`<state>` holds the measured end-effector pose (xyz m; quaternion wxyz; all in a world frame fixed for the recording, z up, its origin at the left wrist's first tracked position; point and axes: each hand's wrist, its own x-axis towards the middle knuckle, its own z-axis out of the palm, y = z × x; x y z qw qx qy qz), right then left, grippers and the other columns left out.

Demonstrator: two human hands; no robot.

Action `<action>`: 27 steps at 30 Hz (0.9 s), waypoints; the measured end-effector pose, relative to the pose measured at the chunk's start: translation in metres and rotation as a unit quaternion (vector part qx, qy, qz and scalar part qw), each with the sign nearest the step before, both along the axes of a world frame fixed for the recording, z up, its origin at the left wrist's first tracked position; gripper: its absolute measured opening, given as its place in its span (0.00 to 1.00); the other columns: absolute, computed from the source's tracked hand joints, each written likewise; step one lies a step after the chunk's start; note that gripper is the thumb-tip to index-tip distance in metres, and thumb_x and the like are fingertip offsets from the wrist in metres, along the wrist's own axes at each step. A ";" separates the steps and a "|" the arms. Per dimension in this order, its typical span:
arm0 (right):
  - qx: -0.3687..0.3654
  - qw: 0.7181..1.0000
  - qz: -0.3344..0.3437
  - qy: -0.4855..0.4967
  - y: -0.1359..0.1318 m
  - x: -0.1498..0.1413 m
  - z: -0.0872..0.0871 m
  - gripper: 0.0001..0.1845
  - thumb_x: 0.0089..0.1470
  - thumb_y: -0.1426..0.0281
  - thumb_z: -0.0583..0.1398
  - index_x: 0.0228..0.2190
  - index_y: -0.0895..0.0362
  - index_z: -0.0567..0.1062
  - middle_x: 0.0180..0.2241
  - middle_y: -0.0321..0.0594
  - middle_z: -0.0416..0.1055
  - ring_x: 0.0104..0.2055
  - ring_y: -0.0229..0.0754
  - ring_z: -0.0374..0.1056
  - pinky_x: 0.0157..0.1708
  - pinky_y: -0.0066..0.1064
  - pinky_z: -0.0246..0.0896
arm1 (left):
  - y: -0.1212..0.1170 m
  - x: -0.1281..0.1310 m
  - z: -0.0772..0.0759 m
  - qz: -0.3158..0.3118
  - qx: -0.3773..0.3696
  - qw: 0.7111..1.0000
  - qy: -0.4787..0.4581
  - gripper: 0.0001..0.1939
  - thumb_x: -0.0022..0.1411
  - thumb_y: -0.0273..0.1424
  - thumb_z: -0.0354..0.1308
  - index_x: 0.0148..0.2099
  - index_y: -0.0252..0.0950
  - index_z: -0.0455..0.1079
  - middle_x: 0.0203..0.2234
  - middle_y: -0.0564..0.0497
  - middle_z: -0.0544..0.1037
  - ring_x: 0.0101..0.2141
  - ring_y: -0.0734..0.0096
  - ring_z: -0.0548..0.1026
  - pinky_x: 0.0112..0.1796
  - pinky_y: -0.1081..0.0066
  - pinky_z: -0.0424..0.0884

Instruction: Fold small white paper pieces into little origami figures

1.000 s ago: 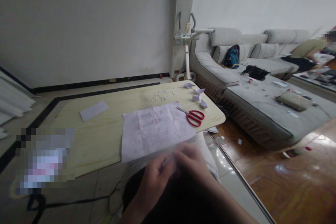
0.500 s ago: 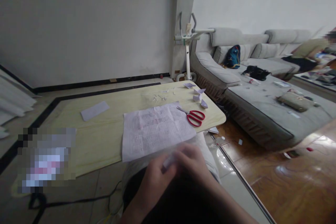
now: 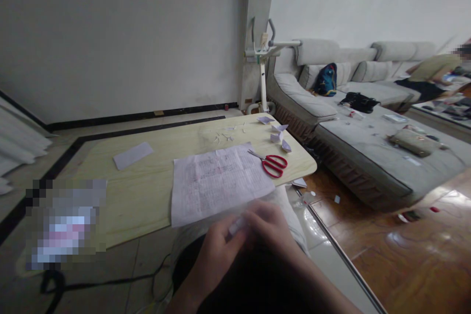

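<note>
Above my lap, my left hand [image 3: 222,240] and my right hand [image 3: 268,221] are closed together on a small piece of folded white paper [image 3: 236,225]. Most of that paper is hidden by the fingers. Just beyond the hands, a creased sheet with print or writing [image 3: 217,181] lies at the table's near edge. Red-handled scissors [image 3: 274,164] rest at the sheet's right side. Several small folded paper shapes [image 3: 276,136] stand near the table's right end, and thin paper scraps [image 3: 224,137] are scattered behind the sheet.
The pale wooden table [image 3: 147,196] carries a blank strip of paper [image 3: 133,155] at left and a pixelated, lit object [image 3: 62,230] at the near-left corner. To the right is a grey sofa [image 3: 368,142] with bags on it. A person [image 3: 430,73] sits at the far right.
Both hands stay in nearly the same place, with only slight finger movement around the folded paper. Things on the table have not moved.
</note>
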<state>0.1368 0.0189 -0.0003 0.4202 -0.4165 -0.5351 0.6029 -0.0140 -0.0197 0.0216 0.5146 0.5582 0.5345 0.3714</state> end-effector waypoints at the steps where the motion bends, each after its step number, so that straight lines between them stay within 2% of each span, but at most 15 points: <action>1: -0.001 1.000 -0.001 0.001 0.000 0.000 0.000 0.17 0.53 0.58 0.64 0.25 0.59 0.73 0.19 0.33 0.70 0.20 0.34 0.64 0.19 0.24 0.59 | 0.000 0.000 0.001 -0.001 -0.001 1.000 -0.001 0.12 0.65 0.36 0.56 0.41 0.35 0.77 0.27 0.53 0.80 0.30 0.67 0.77 0.30 0.74 0.71; 13: 0.005 1.000 -0.015 0.007 0.001 0.000 -0.005 0.17 0.52 0.58 0.65 0.23 0.58 0.71 0.18 0.33 0.69 0.18 0.35 0.64 0.17 0.25 0.57 | 0.001 0.002 0.005 0.020 0.007 1.000 0.004 0.10 0.63 0.35 0.58 0.38 0.35 0.77 0.25 0.53 0.80 0.27 0.68 0.77 0.27 0.75 0.71; 19: 0.050 0.997 -0.040 -0.036 -0.001 -0.001 -0.004 0.17 0.54 0.58 0.64 0.23 0.57 0.72 0.20 0.35 0.68 0.21 0.36 0.63 0.19 0.26 0.58 | 0.000 0.001 0.001 0.010 -0.004 1.000 -0.025 0.13 0.65 0.38 0.55 0.40 0.34 0.76 0.27 0.51 0.80 0.30 0.66 0.77 0.31 0.73 0.72; 23: 0.069 0.995 -0.057 -0.034 -0.002 -0.001 -0.001 0.17 0.53 0.59 0.64 0.22 0.57 0.71 0.21 0.35 0.68 0.23 0.36 0.63 0.21 0.26 0.59 | 0.000 0.001 0.002 0.010 -0.008 0.999 -0.029 0.13 0.64 0.39 0.56 0.39 0.35 0.76 0.28 0.51 0.80 0.30 0.66 0.77 0.29 0.73 0.71; 27: 0.020 0.999 -0.038 0.012 -0.005 -0.003 0.003 0.17 0.53 0.58 0.64 0.23 0.57 0.70 0.19 0.32 0.66 0.19 0.35 0.62 0.18 0.25 0.57 | 0.001 0.001 0.002 0.018 -0.019 0.999 -0.031 0.13 0.64 0.40 0.57 0.35 0.36 0.74 0.26 0.53 0.79 0.28 0.68 0.76 0.27 0.75 0.69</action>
